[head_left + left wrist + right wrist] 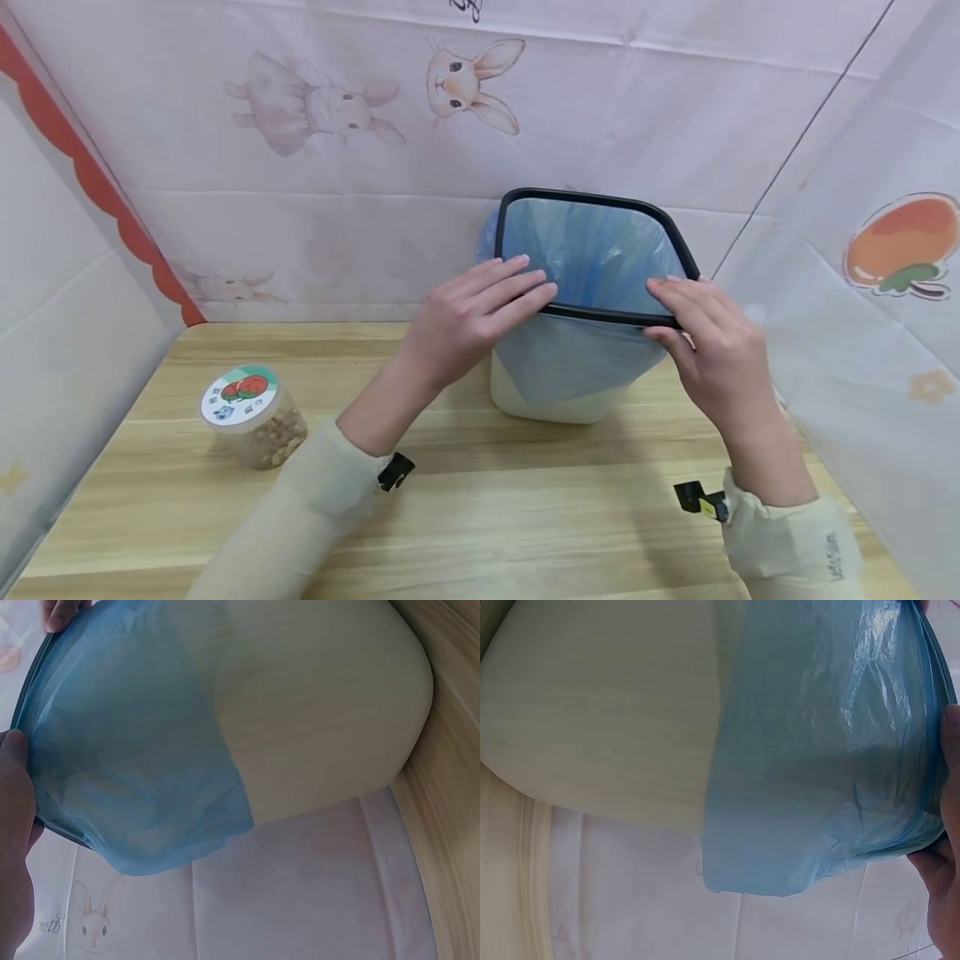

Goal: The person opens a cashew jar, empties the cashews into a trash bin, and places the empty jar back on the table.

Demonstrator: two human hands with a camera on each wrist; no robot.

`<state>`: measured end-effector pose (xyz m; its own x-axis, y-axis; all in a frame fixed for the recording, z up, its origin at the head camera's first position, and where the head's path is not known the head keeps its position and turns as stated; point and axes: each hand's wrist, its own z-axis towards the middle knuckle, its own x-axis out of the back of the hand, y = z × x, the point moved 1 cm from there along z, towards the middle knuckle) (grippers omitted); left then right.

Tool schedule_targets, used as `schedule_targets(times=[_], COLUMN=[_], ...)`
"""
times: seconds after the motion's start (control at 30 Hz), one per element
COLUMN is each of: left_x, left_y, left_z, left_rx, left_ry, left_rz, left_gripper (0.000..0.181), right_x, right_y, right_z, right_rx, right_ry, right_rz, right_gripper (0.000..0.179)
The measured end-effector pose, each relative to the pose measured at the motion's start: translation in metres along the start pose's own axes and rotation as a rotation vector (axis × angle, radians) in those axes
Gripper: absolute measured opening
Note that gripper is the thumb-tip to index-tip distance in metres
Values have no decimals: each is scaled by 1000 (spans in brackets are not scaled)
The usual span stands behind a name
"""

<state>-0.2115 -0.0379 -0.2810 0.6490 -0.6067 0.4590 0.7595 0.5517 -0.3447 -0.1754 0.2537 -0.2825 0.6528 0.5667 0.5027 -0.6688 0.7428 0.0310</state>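
Note:
A cream trash can (pixel 551 408) stands on the table near the back wall. Lining it is a blue plastic bag (pixel 600 250), whose edge is folded down over the outside. A black rim ring (pixel 607 315) sits around the can's mouth, over the bag. My left hand (pixel 465 321) grips the ring at the front left, fingers on top and thumb against the outside in the left wrist view. With fingers inside and thumb outside, my right hand (pixel 712 346) pinches the ring at the front right corner. The can's inside bottom is hidden.
A clear round jar (pixel 273 433) with a printed white and green lid stands on the left of the wooden table (pixel 480 517). Cloth walls with rabbit prints (pixel 468 83) enclose the back and both sides, close behind the can.

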Motion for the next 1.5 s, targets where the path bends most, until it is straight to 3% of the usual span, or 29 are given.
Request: schedule_targets(times=[0.3, 0.93, 1.5], left_x=[10, 25, 41], left_y=[-3, -7, -9], left_z=[-4, -17, -26], left_rx=[14, 39, 89], left_ry=[28, 18, -9], left_rz=[17, 22, 30], left_gripper=[33, 35, 37], right_x=[-6, -16, -28], right_y=[-6, -17, -24], right_z=[6, 12, 19], right_rx=[8, 30, 26], right_ry=[-10, -48, -54], right_rz=[15, 17, 86], right_gripper=[51, 51, 51])
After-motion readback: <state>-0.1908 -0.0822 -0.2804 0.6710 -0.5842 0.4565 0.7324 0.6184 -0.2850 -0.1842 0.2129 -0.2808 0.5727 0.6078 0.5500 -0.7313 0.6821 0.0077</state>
